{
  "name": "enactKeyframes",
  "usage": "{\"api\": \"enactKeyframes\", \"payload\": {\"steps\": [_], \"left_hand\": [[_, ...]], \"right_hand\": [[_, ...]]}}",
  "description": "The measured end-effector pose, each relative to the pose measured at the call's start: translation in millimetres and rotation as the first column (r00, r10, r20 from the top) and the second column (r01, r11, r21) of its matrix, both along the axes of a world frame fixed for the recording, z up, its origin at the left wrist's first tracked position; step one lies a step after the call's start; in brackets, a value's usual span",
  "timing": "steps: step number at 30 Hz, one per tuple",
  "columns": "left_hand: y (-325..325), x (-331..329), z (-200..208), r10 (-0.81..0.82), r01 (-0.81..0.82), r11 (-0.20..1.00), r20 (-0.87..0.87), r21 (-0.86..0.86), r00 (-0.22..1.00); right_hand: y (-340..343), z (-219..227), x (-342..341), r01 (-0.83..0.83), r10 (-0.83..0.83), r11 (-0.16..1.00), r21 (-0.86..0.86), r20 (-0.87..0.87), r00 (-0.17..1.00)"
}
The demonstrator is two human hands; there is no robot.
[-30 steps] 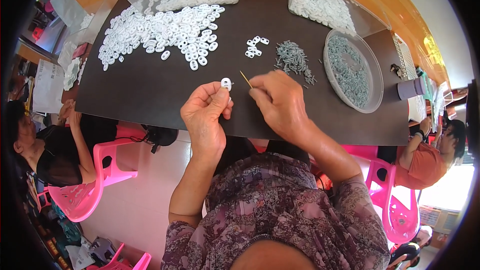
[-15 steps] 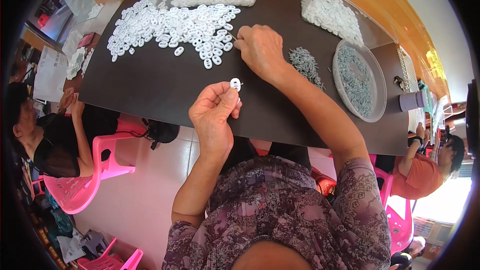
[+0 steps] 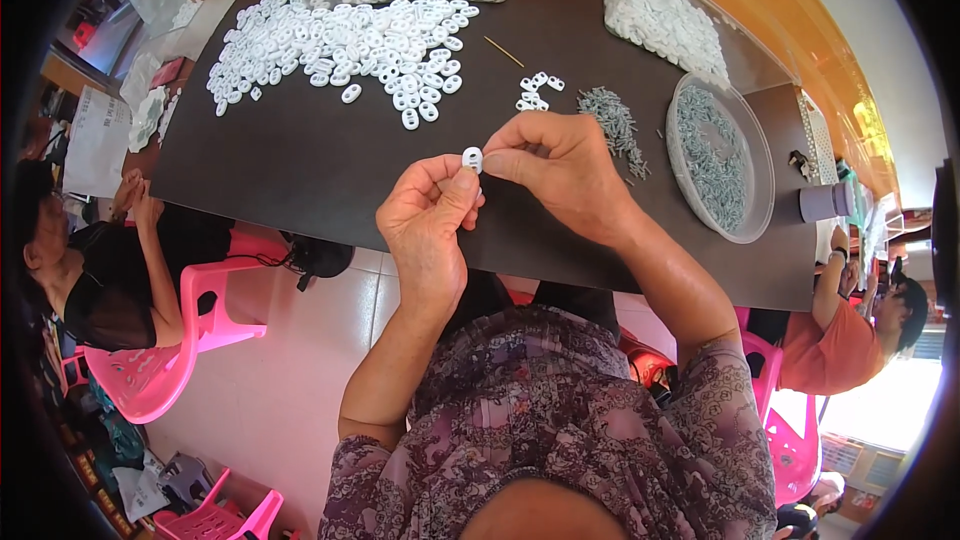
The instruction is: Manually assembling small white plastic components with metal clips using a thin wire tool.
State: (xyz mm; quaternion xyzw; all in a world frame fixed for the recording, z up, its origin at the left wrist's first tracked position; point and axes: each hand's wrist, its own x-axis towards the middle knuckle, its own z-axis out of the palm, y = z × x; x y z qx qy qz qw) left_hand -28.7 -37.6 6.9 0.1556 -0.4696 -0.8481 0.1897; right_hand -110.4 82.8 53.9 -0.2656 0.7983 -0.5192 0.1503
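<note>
Between the thumb and fingers of my left hand [image 3: 430,205] is a white oval plastic piece with holes [image 3: 472,159], held upright above the table's near part. The fingertips of my right hand [image 3: 560,165] are pinched together at that piece's right edge; whatever they grip is hidden. Beyond my right hand lie several small white pieces [image 3: 531,97] in a loose cluster. A thin brass-coloured stick [image 3: 503,51] rests on the dark table farther off. Next to my right hand is a heap of small grey screw-like pins [image 3: 610,120].
A big pile of white oval pieces [image 3: 340,45] spreads over the dark table [image 3: 290,155]. Clear bins of white parts [image 3: 665,30] stand at the back. A round tray [image 3: 765,195] of grey pins sits right. People sit on both sides, near pink chairs [image 3: 190,340].
My right hand has let go of the thin stick, now lying on the table, and come back to the piece in my left hand. The small white cluster behind it is uncovered.
</note>
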Motion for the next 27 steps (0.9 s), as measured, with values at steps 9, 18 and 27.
{"api": "enactKeyframes", "payload": {"steps": [9, 18, 27], "left_hand": [[-7, -6, 1, -0.015, 0.028, 0.969, 0.052, -0.246, 0.999], [-14, -37, 3, -0.015, 0.074, 0.04, 0.073, -0.996, 0.997], [-24, -22, 1, -0.146, 0.166, 0.695, 0.089, -0.7, 0.985]], "right_hand": [[17, -2, -1, 0.144, -0.103, 0.976, -0.164, 0.236, 0.966], [35, -11, 0, 0.208, -0.158, 0.954, -0.215, 0.226, 0.961], [33, -10, 12, 0.207, -0.189, 0.958, -0.196, 0.107, 0.976]]}}
